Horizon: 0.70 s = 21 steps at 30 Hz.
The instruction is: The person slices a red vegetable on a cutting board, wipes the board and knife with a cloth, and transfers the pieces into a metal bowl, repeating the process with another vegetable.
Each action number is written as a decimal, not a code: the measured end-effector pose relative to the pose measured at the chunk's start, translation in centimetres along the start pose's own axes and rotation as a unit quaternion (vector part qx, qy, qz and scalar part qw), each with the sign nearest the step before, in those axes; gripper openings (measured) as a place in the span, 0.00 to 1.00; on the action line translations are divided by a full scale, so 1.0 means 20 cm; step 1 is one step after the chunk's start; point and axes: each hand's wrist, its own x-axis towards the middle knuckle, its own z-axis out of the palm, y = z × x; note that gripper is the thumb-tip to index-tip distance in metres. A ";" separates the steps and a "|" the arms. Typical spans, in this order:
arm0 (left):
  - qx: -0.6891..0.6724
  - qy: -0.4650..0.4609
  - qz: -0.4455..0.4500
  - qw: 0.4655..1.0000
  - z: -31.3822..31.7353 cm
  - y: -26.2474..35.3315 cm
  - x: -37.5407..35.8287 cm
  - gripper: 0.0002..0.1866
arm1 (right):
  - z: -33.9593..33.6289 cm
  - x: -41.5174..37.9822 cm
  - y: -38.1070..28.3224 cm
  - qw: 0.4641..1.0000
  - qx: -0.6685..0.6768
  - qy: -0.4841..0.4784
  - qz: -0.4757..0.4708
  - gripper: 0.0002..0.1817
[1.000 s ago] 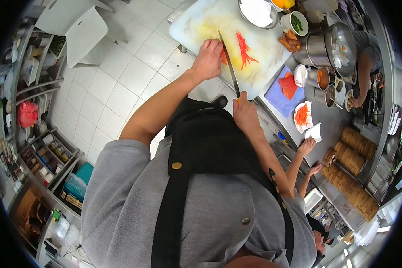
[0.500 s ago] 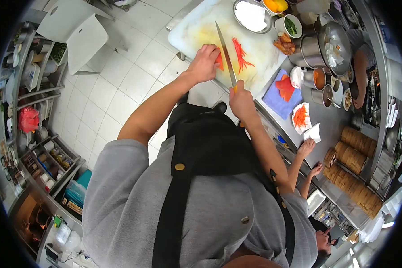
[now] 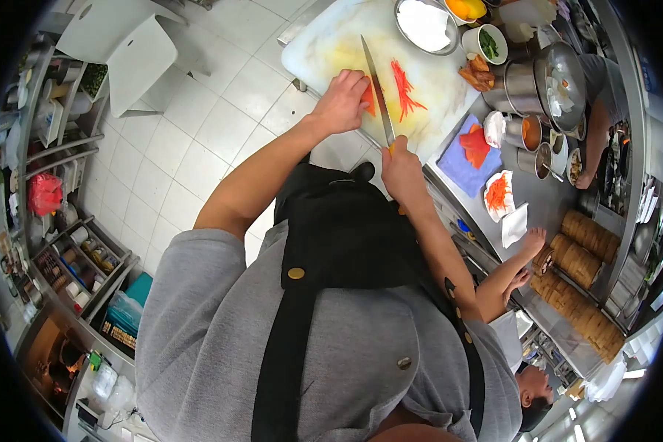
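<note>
My right hand (image 3: pixel 404 173) is wrapped round the yellow handle of a kitchen knife (image 3: pixel 376 85), whose long blade points away across the white cutting board (image 3: pixel 318 46). On the blade's left side, my left hand (image 3: pixel 342 103) has its fingers curled down on a red pepper piece (image 3: pixel 368 101), holding it against the board close to the blade. The fingers partly hide that piece. Thin red pepper strips (image 3: pixel 403 92) lie in a loose pile just right of the knife.
Right of the board, red pepper pieces (image 3: pixel 475 145) rest on a blue cloth (image 3: pixel 458 172). More strips (image 3: pixel 498 193) sit on white paper. A metal bowl (image 3: pixel 398 26), steel pots (image 3: pixel 499 92) and bamboo steamers (image 3: pixel 586 247) stand around. A co-worker's arm (image 3: pixel 510 267) reaches over the counter.
The blade has shifted slightly, and my hands stay at the pepper and knife. The co-worker's hand has let go of the white paper and drawn back to the right.
</note>
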 end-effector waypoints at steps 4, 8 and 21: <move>0.003 0.002 -0.002 1.000 0.01 0.00 0.00 0.26 | 0.00 -0.06 0.02 1.000 -0.011 0.015 -0.013 0.14; -0.003 0.012 0.004 1.000 0.01 -0.01 -0.01 0.26 | 0.01 -0.11 0.07 0.999 -0.020 0.021 -0.030 0.14; 0.007 0.007 -0.002 1.000 0.01 0.00 0.00 0.26 | 0.06 -0.23 0.09 0.998 -0.018 0.046 -0.044 0.14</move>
